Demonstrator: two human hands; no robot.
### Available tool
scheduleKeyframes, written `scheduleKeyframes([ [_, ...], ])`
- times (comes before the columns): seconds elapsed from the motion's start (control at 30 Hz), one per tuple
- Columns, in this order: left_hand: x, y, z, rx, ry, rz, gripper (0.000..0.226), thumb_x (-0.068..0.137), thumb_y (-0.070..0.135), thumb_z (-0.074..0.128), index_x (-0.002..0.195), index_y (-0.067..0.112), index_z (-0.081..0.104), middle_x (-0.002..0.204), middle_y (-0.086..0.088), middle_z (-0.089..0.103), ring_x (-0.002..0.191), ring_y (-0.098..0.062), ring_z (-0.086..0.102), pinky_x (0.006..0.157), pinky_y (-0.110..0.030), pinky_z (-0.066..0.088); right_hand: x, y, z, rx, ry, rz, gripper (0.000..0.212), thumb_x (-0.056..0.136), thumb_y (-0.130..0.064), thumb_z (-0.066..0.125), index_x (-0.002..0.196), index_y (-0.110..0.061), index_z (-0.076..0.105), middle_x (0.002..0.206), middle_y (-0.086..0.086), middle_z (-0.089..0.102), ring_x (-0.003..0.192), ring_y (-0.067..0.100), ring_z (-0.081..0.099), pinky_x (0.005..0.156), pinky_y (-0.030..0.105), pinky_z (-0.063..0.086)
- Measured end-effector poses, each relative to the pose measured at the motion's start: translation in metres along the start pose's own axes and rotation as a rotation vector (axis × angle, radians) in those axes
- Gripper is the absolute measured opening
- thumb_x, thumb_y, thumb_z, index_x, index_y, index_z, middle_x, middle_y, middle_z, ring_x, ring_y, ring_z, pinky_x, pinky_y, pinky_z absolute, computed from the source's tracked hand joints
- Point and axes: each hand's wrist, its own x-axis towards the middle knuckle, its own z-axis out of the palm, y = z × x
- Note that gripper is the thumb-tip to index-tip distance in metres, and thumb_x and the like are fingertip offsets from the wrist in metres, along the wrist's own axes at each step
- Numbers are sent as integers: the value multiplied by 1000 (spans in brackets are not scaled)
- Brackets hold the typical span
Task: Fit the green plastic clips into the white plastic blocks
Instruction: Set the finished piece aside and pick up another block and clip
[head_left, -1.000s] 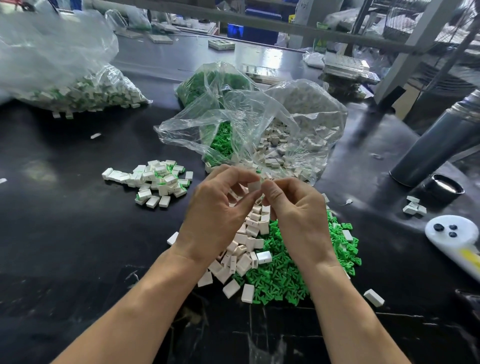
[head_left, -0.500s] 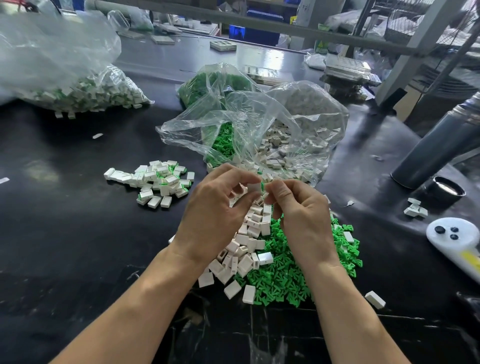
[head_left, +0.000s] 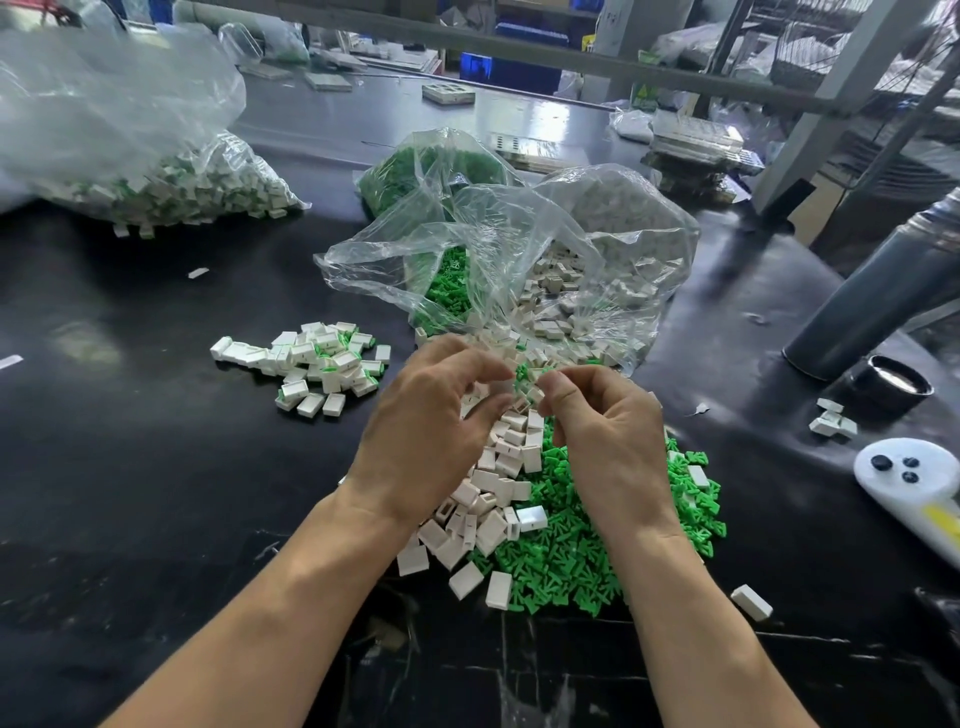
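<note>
My left hand (head_left: 431, 431) and my right hand (head_left: 608, 436) are raised together over the loose parts. The left fingers curl round a small white block (head_left: 496, 387). A green clip (head_left: 521, 373) sticks out beside it, pinched at my right fingertips. Below the hands lies a heap of white blocks (head_left: 498, 483) next to a heap of green clips (head_left: 566, 561). Further left sits a pile of blocks with green clips fitted (head_left: 317, 364).
An open clear bag (head_left: 519, 249) of clips and blocks lies just behind my hands. A big bag of fitted blocks (head_left: 156, 176) is at the far left. A grey cylinder (head_left: 883, 291), a black cap (head_left: 891, 387) and a white handheld device (head_left: 919, 483) stand at the right.
My hands have drawn slightly apart, and the green clip now shows between the fingertips. The piles and bags have not moved.
</note>
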Motion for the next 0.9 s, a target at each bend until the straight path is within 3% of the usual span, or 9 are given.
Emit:
scheduleKeyframes([
  [0.17, 8, -16, -14, 209, 138, -91, 23, 89, 23, 77, 111, 18, 73, 103, 3, 69, 97, -16, 64, 99, -45, 53, -1, -2, -2, -18, 11, 13, 16, 99, -28, 69, 86, -20, 74, 73, -7, 72, 59, 0, 59, 60, 14, 47],
  [0.33, 17, -37, -27, 484, 286, -220, 12, 91, 22, 76, 103, 20, 76, 103, -6, 69, 100, -30, 58, 91, -45, 41, -1, -2, -3, -31, 9, 22, 17, 99, -28, 70, 86, -19, 74, 74, -6, 73, 60, -2, 59, 60, 14, 47],
  [0.5, 18, -49, -25, 603, 266, -301, 11, 93, 21, 73, 103, 21, 76, 105, -9, 67, 106, -35, 54, 92, -48, 36, -3, -2, -4, -34, -10, 37, 17, 99, -28, 70, 86, -18, 74, 74, -6, 73, 60, -1, 59, 61, 14, 48],
  [0.77, 15, -55, -21, 602, 259, -342, 22, 89, 17, 76, 111, 24, 75, 116, -3, 65, 120, -31, 49, 102, -47, 31, -4, -2, -6, -36, -11, 42, 17, 98, -28, 70, 84, -19, 74, 73, -7, 73, 59, 0, 59, 60, 14, 47],
  [0.9, 17, -46, -20, 564, 244, -254, 22, 88, 16, 78, 109, 20, 75, 113, -5, 65, 114, -31, 53, 98, -45, 37, -1, 0, -9, -50, 12, 36, 20, 98, -29, 70, 82, -19, 73, 68, -11, 69, 56, -2, 56, 57, 10, 43],
])
